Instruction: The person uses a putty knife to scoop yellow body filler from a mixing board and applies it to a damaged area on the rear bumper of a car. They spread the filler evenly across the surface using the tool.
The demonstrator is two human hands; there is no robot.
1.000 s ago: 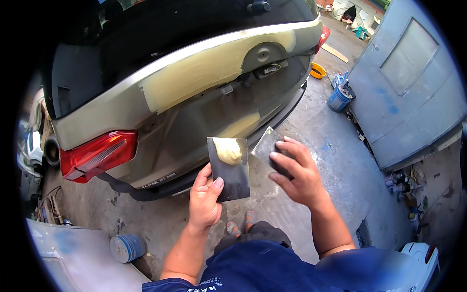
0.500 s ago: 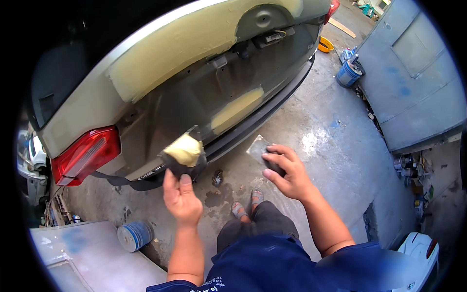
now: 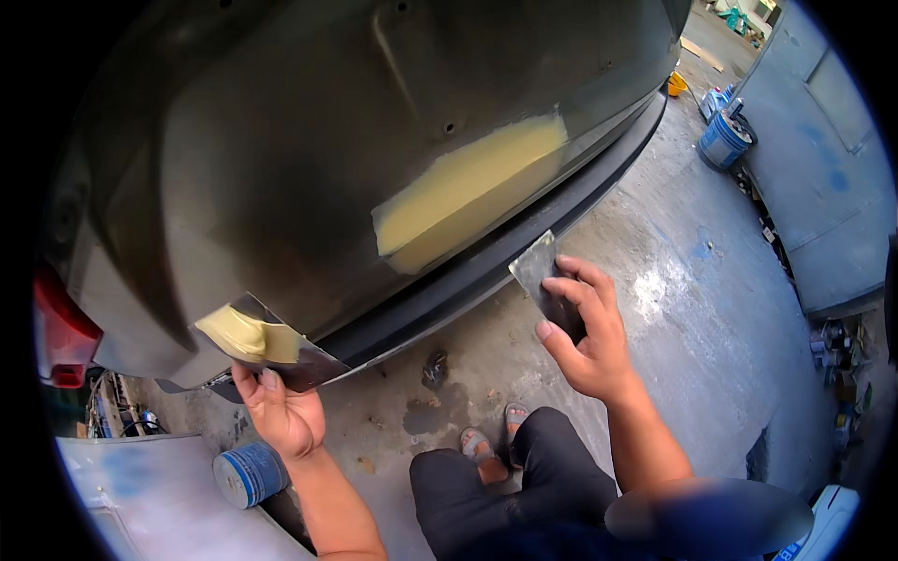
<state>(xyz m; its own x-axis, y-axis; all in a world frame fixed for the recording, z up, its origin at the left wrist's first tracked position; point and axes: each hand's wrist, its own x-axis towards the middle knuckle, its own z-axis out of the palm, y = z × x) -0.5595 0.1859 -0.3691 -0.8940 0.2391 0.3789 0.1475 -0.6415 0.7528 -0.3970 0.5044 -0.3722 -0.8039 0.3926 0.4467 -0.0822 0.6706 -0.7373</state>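
Observation:
My left hand (image 3: 288,413) pinches the lower edge of a flat dark putty plate (image 3: 316,366). A smooth mound of pale yellow body filler (image 3: 238,334) lies on that plate. My right hand (image 3: 599,351) grips a thin putty spreader (image 3: 537,268) between thumb and fingers, its blade up and just below the bumper in the picture. Both hands are in front of a car's rear panel (image 3: 271,178). On its lower part is a long patch of dried-looking yellow filler (image 3: 477,187). I cannot tell whether the spreader's blade touches the bumper.
The dark bumper edge (image 3: 449,297) runs diagonally below the panel. A red tail light (image 3: 64,327) is at the left. Blue buckets (image 3: 251,474) stand on the concrete floor (image 3: 687,290) at left and right, beside grey metal panels (image 3: 832,159). My sandaled feet are below.
My view has come lower and closer to the panel; my knees now look bent. The plate has shifted left and tilted, and the spreader has moved right, nearer the bumper. Both stay held.

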